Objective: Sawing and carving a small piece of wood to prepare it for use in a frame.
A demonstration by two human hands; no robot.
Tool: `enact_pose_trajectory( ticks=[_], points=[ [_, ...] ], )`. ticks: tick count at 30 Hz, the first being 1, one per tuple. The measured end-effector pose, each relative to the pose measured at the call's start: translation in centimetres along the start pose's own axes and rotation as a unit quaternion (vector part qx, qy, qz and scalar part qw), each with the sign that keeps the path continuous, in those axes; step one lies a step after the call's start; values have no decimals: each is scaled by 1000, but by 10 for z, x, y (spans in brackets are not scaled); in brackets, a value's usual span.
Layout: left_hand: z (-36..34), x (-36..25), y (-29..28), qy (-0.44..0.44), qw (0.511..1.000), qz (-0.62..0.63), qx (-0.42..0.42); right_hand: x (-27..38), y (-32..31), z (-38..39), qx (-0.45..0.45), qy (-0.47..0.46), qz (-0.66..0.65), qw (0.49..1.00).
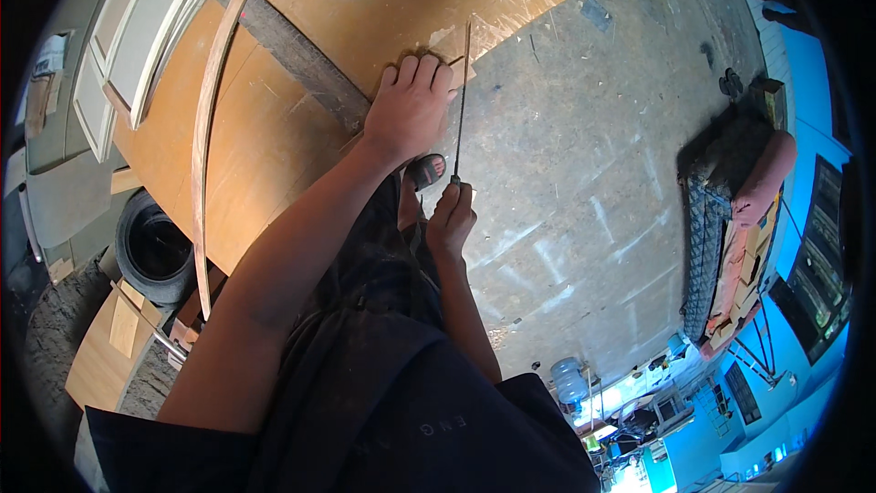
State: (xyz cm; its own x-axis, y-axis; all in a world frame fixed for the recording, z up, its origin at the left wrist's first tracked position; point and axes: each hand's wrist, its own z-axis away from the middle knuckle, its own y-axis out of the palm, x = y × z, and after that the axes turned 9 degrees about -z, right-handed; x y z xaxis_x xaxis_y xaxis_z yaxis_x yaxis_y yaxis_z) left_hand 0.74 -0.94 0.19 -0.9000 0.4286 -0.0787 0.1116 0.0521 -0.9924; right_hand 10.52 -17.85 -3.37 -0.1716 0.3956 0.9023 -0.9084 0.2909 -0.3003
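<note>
We see the left hand point(411, 108) pressed flat, fingers curled, on the edge of the plywood sheet point(301, 128). The right hand point(452, 219), nearer the body, is closed around the handle of a thin saw blade point(463, 100). The blade's long axis runs straight away from this hand, just right of the left hand's fingers, along the sheet's edge above the concrete floor point(584, 155).

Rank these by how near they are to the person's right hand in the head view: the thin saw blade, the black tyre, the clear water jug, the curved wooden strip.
From the right hand:
1. Thin saw blade: gripped in that hand, rising straight above it.
2. Clear water jug: lower right, on the concrete floor.
3. Curved wooden strip: left, lying across the plywood sheet.
4. Black tyre: far left, beyond the strip.
</note>
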Motion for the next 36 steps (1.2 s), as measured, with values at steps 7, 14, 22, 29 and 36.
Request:
enact_pose_trajectory(
  ticks=[7, 14, 22, 29, 36],
  points=[
    [-1, -5, 4, 8, 1000, -2, -4, 27, 29, -76, -33, -61, -21, 997],
    [-1, -1, 2, -1, 1000, 1, 25, -43, -4, 8, 1, 8, 7, 1000],
    [0, 0, 6, 2, 1000, 8, 10, 0, 37, -94, -21, -144, -94, 985],
    [-1, -1, 3, -12, 999, 38, 20, -91, 41, -52, 2, -48, -39, 998],
    [2, 3, 7, -4, 1000, 27, 5, -13, 62, -134, -1, -43, -68, 997]
  ],
)
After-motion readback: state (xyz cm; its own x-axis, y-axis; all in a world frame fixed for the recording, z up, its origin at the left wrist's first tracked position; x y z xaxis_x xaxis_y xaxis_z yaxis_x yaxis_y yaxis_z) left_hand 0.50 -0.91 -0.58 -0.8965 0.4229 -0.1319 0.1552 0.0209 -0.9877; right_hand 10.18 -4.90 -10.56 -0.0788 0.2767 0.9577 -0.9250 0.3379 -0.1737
